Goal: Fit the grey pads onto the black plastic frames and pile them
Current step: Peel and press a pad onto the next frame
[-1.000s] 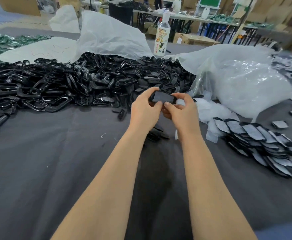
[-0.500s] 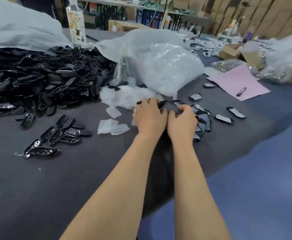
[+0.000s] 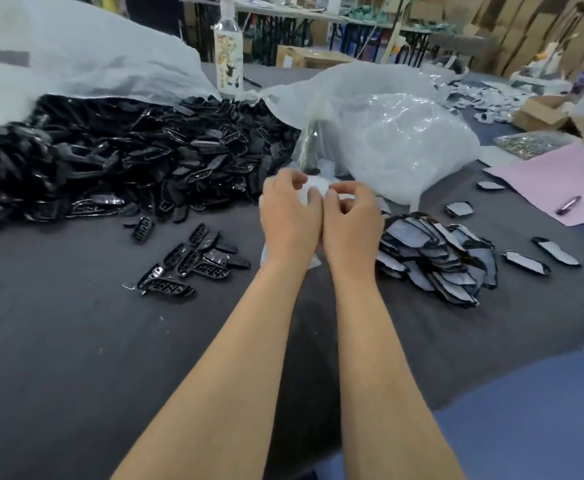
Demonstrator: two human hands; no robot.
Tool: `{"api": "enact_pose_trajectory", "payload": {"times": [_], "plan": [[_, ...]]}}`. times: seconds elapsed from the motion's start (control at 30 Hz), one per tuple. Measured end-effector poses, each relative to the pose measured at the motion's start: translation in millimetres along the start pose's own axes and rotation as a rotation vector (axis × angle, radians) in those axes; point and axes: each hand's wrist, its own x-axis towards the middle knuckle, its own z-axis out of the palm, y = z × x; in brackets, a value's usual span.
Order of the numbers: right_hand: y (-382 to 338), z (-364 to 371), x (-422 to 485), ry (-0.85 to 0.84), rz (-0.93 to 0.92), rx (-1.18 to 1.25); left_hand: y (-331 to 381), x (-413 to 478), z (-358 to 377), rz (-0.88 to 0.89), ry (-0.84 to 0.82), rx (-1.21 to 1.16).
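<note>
Head view, sole camera: wide-angle, worn on the head, set above the near edge of the grey table [image 3: 76, 341], facing forward and down. Range close: forearms enter from 6 o'clock, left hand [image 3: 288, 220] and right hand [image 3: 351, 226] side by side at centre. From the hands: black frame heap [image 3: 127, 161] at 10 o'clock, clear bag [image 3: 397, 140] at 1, fitted pile [image 3: 435, 258] at 3, far trestle tables [image 3: 318, 19] at 12.

- No text, brand, number or sign can be read anywhere.
- The bottle [image 3: 228, 46] at the far side of the worktop [image 3: 76, 341] carries a printed picture label [image 3: 228, 62], but its lettering is too blurred to read.
</note>
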Motion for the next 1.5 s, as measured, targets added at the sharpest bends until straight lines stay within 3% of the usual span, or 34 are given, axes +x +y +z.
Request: {"api": "enact_pose_trajectory", "payload": {"times": [0.17, 0.33, 0.43, 0.57, 0.67, 0.77, 0.87, 0.97, 1.17, 1.33, 1.5], "plan": [[-38.0, 79.1, -22.2, -0.38, -0.08, -0.114, -37.9, 19.7, -91.5, -0.062, 0.249, 0.045], [-48.4, 130.9, -49.6, -0.661, 0.018, -0.64, -81.1, 20.9, -173.7, -0.188, 0.419, 0.072], [-48.0, 140.3, -59.3, -0.606, 0.003, -0.7, -103.2, 16.1, -197.8, -0.239, 0.451, 0.064], [-55.4, 157.4, -74.3, -0.515, -0.272, -0.459, -116.1, 16.2, -204.9, -0.298, 0.491, 0.033], [-61.4, 176.2, -83.5, -0.654, -0.422, -0.322, -116.5, 19.4, -205.8, -0.313, 0.516, 0.012], [-62.7, 198.8, -91.2, -0.822, -0.519, -0.474, -114.1, 21.7, -208.3, -0.371, 0.58, -0.088], [-64.8, 214.4, -95.4, -0.911, -0.446, -0.675, -111.5, 23.4, -211.3, -0.431, 0.595, -0.206], [-66.6, 221.9, -94.7, -0.891, -0.402, -0.729, -110.3, 25.0, -212.9, -0.454, 0.604, -0.231], [-57.6, 218.8, -93.9, -0.628, -0.36, -0.603, -111.4, 21.7, -211.2, -0.457, 0.606, -0.279], [-56.3, 213.8, -80.9, -0.617, -0.376, -0.611, -110.9, 21.6, -209.8, -0.444, 0.611, -0.306], [-62.9, 215.7, -84.1, -0.717, -0.349, -0.449, -112.8, 23.3, -208.7, -0.425, 0.628, -0.272]]}}
